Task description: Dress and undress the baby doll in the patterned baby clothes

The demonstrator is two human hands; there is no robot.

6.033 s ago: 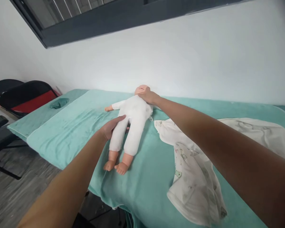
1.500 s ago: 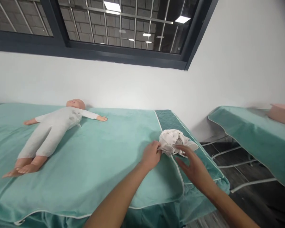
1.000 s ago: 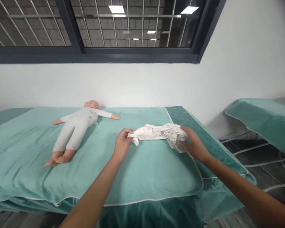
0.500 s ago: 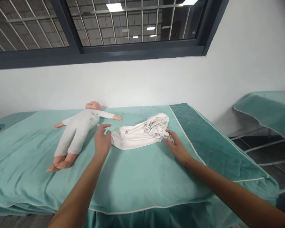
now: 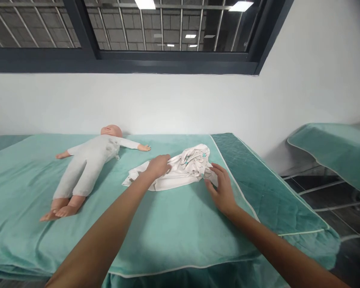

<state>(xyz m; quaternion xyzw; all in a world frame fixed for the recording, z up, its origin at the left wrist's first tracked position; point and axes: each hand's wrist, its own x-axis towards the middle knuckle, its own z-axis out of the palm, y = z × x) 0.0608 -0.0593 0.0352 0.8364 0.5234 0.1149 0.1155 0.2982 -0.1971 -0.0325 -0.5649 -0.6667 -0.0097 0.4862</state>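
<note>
A white baby garment point(image 5: 175, 178) with a small dark and teal print lies bunched on the green bed cover. My left hand point(image 5: 159, 166) is closed on the cloth near its middle, the fingertips partly hidden. At the crumpled right end, my right hand point(image 5: 223, 190) touches the fabric, thumb and fingers apart. To the left, a baby doll point(image 5: 91, 154) in a white suit lies on its back, arms spread and feet bare. Neither hand touches the doll.
The bed's green cover point(image 5: 168, 236) has white piping, with a darker quilted strip point(image 5: 258, 188) at the right. Behind it stands a white wall point(image 5: 174, 104) under a dark-framed window point(image 5: 174, 62). Another green-covered bed point(image 5: 333, 148) with metal bars is at the far right.
My left hand has moved right from the garment's left end onto its middle, and the left end is now more rumpled. My right hand's fingers have spread. The view has shifted slightly.
</note>
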